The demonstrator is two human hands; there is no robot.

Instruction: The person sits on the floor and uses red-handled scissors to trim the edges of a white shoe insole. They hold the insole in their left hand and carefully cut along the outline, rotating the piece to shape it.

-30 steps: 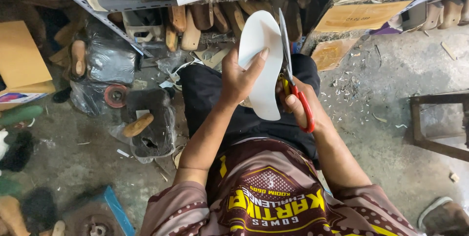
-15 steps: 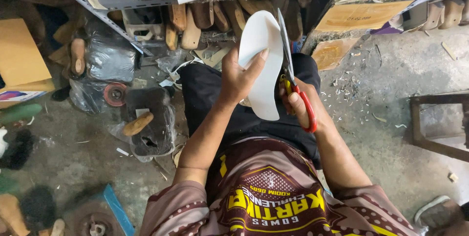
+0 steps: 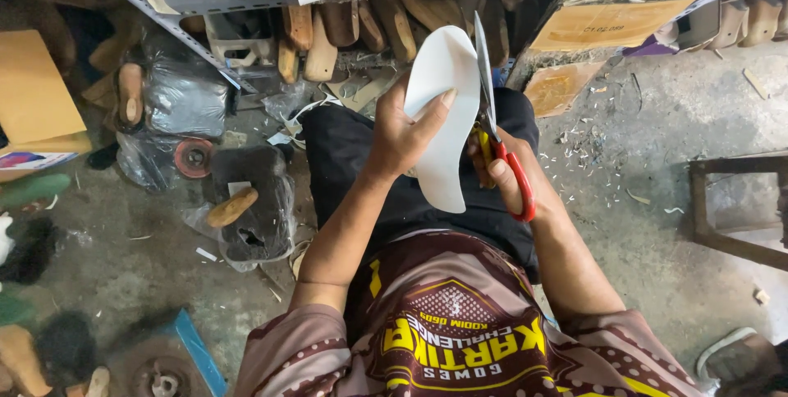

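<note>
My left hand [image 3: 406, 130] grips a white sole-shaped sheet [image 3: 443, 77] from its left side, thumb across its face, holding it upright over my lap. Against the sheet's right edge my right hand [image 3: 502, 174] holds a pair of scissors [image 3: 491, 110] with red and yellow handles. Their long grey blades point away from me along that edge. My fingers sit inside the red handle loop.
Wooden shoe lasts [image 3: 361, 27] line a metal shelf ahead. A black plastic bag with a wooden last [image 3: 246, 208] stands on the concrete floor at left, near a cardboard sheet [image 3: 33, 93]. A wooden stool frame [image 3: 739, 208] is at right. Small white offcuts [image 3: 591, 151] litter the floor.
Both hands keep the same hold. The sheet and scissors have shifted only slightly; the scissors' blades stay along the sheet's right edge.
</note>
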